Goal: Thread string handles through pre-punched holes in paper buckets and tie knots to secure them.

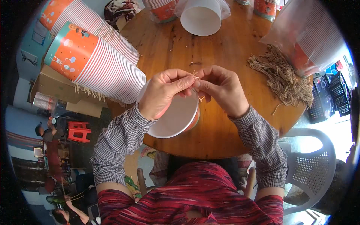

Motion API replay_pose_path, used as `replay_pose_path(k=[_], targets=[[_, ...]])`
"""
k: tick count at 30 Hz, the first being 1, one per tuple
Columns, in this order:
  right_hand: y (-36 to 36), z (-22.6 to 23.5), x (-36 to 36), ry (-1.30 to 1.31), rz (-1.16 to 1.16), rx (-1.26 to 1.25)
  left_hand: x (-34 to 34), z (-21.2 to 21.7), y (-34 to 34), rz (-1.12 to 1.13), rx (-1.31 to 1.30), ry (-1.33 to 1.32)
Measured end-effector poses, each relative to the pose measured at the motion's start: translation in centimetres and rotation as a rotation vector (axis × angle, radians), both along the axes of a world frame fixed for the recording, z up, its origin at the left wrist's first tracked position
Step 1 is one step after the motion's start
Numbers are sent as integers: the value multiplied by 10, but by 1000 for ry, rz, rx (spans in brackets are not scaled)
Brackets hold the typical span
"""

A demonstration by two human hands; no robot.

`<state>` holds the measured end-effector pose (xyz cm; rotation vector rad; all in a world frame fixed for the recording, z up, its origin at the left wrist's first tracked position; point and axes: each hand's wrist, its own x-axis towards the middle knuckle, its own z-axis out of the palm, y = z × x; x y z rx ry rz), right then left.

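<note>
Mid-frame, left hand [162,93] and right hand [221,89] both pinch a thin tan string [196,77] above the orange-and-white paper cup [176,119]; a slack grip would likely loosen the string's knot.

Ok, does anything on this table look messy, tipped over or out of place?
Only mildly: two long stacks of cups lie on their sides overhanging the round table, and the pile of twine is loose and tangled. Nothing looks spilled or damaged.
</note>
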<state>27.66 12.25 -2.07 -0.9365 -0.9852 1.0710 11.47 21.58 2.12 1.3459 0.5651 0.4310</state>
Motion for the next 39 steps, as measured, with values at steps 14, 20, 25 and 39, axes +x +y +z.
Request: replay_pose_path(k=[14, 20, 25, 39], targets=[[-7, -9, -19, -176, -326, 161, 2, 4, -12, 49, 298, 87], [-10, -13, -27, -205, -340, 171, -1, 1, -7, 116, 312, 41], [-10, -15, -29, -196, -348, 161, 3, 3, -8, 114, 295, 62], [-10, -18, -32, -156, -333, 224, 0, 0, -7, 111, 357, 54]])
